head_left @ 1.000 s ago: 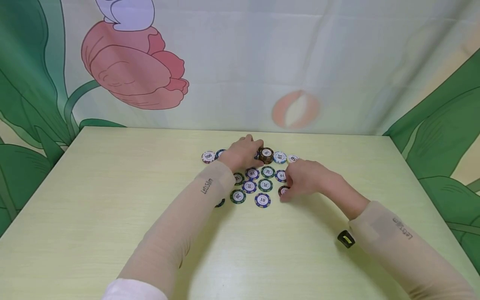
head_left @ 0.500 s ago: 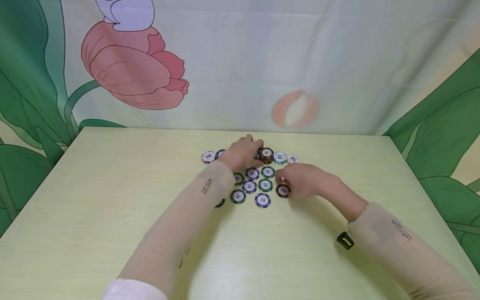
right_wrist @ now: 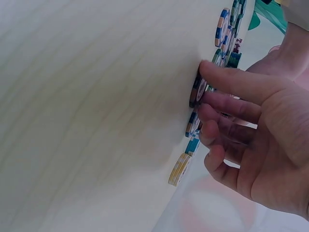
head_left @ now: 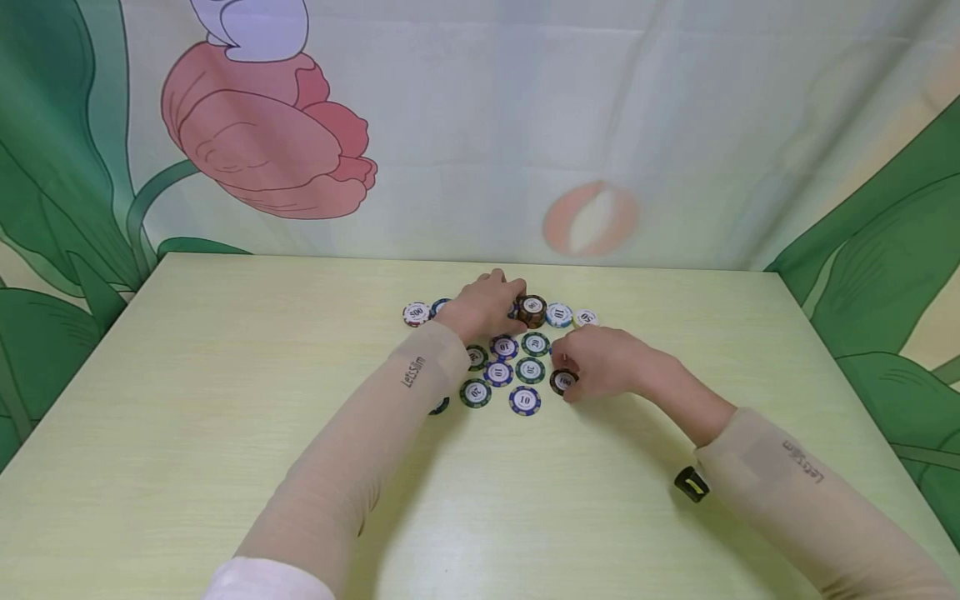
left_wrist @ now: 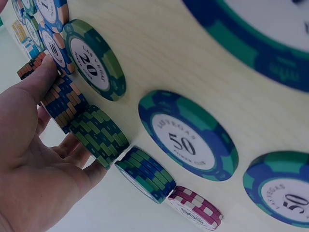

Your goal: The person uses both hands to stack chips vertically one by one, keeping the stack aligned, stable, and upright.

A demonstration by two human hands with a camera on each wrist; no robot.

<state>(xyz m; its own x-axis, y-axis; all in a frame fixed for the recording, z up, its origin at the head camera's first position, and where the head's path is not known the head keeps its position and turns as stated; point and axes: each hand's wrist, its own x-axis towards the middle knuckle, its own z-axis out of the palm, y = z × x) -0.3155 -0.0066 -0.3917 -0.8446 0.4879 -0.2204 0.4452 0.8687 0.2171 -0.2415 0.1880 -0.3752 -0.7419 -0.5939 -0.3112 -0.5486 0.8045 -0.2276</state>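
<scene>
My left hand (head_left: 486,304) lies at the back row of poker chip stacks. In the left wrist view its thumb lies along the front of a blue-and-tan stack (left_wrist: 65,104), its fingertips behind a green stack (left_wrist: 99,135). Just right of that hand stands a brown stack (head_left: 532,311). My right hand (head_left: 607,358) holds a black poker chip (head_left: 562,382) by the edge between thumb and fingers at the right of the front chips. A blue-edged chip (right_wrist: 192,122) is largely covered by this hand in the head view.
Single chips lie flat in front of the stacks, among them a green 20 (head_left: 476,392) and a blue 10 (head_left: 525,401). A light-blue stack (head_left: 558,315) and a yellow one (head_left: 586,318) end the row. A printed curtain (head_left: 465,150) hangs behind the table (head_left: 225,417).
My right hand has shifted slightly left with the black chip, which now lies closer to the green and blue chips. My left hand has stayed in place.
</scene>
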